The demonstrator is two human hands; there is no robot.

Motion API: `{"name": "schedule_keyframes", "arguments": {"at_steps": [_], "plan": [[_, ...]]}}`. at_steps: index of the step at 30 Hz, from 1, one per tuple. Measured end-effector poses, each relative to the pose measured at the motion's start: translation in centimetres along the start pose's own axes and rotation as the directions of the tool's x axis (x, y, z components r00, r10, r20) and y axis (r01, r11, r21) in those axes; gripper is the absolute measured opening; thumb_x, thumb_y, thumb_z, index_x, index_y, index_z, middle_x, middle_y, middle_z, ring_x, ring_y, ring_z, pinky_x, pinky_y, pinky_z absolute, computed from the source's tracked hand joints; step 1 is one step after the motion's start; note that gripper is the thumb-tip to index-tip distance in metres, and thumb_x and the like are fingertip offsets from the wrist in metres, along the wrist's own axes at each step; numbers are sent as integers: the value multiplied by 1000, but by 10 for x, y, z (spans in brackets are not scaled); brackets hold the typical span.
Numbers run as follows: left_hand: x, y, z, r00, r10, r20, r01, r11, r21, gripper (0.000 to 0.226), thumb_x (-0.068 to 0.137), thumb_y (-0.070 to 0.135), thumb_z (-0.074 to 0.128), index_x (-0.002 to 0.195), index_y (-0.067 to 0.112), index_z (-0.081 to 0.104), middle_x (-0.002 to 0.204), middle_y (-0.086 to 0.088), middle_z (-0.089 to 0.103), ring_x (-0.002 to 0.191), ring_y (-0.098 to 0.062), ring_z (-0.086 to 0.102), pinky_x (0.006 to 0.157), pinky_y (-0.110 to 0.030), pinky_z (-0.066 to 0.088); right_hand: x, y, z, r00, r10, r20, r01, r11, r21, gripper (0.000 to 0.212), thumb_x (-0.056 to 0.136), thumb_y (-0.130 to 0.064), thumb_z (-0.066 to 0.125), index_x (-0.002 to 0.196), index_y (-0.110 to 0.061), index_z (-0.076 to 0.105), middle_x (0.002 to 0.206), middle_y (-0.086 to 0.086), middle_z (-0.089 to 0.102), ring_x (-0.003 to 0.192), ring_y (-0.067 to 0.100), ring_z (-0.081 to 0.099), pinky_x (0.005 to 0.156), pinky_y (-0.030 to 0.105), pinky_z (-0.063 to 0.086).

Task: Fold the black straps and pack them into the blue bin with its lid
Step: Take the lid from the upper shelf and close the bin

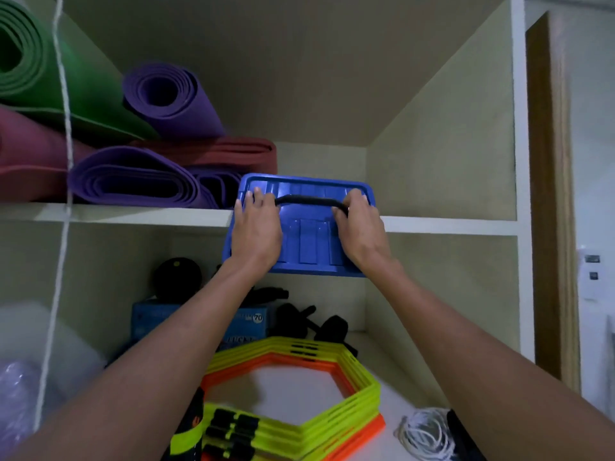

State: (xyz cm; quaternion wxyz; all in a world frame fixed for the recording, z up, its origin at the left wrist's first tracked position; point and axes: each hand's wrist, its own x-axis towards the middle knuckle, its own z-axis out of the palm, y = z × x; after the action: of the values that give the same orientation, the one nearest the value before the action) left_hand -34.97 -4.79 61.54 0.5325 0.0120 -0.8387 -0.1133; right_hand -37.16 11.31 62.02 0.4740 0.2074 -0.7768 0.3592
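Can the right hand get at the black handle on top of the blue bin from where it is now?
Likely yes: the right hand already rests at the black handle's right end on the blue bin lid, nothing between.

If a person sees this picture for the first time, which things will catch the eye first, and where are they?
First, the blue bin at the centre, tilted at the edge of the white shelf, with the left hand and the right hand on it, a black handle between them. Next, the rolled mats, green, purple and red, on the upper shelf at left. Below, the yellow and orange hexagon rings are stacked.
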Motion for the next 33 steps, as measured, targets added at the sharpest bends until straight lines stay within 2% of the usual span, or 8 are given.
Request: {"name": "schedule_keyframes", "arguments": {"at_steps": [2,4,7,13,17,20,24,33], "plan": [[-28,-2,-11,1000,-20,-1,20,1000,-18,27,100,10,34,124,2,45,152,-23,25,144,-32,19,118,-46,12,-24,-4,-7,999,-38,-21,39,997,64,9,98,-20,49,96,-12,45,100,6,54,90,25,46,88,44,43],[-68,-3,-28,999,-26,-30,25,999,-22,28,101,13,32,125,4,45,153,-22,25,144,-32,19,118,-47,12,-58,-6,-13,998,-59,6,58,994,90,22,98,-20,49,120,-15,48,125,7,54,113,26,49,100,45,41],[-141,-7,-43,997,-33,-67,34,999,10,34,102,15,30,132,6,40,153,-22,25,144,-31,20,118,-47,13,-122,-3,-17,994,-85,74,83,996,29,47,100,-19,46,145,-12,35,156,10,29,145,23,22,119,39,17],[-313,-28,-5,977,-162,139,150,984,93,42,103,20,29,141,4,34,154,-18,24,144,-28,20,119,-44,13,-291,44,13,948,30,316,-21,999,-33,50,102,-21,40,149,-9,29,159,9,21,148,20,12,121,33,8],[-425,-54,42,890,-264,373,215,962,168,43,95,5,49,137,2,40,151,-21,31,141,-32,29,116,-47,23,-398,82,45,857,143,494,-90,988,-130,49,102,-23,40,147,-7,33,158,14,23,148,25,14,120,35,10],[-487,-63,61,832,-320,454,267,947,179,45,91,0,55,135,2,44,148,-21,36,139,-31,32,116,-47,25,-458,104,58,787,196,585,-103,977,-189,49,103,-25,39,148,-6,33,159,14,21,148,25,13,120,33,7],[-529,-69,80,765,-359,534,319,933,168,38,99,10,41,136,1,42,151,-21,30,143,-31,24,119,-44,16,-508,128,73,719,260,645,-140,963,-233,47,103,-24,39,146,-5,35,158,16,22,148,26,15,120,34,8],[-564,-94,139,710,-388,587,337,920,200,35,100,16,38,131,0,46,148,-24,35,140,-35,29,118,-45,19,-541,168,119,633,309,710,-186,951,-248,46,104,-22,39,146,-4,34,158,17,22,148,28,14,119,33,6]]}}
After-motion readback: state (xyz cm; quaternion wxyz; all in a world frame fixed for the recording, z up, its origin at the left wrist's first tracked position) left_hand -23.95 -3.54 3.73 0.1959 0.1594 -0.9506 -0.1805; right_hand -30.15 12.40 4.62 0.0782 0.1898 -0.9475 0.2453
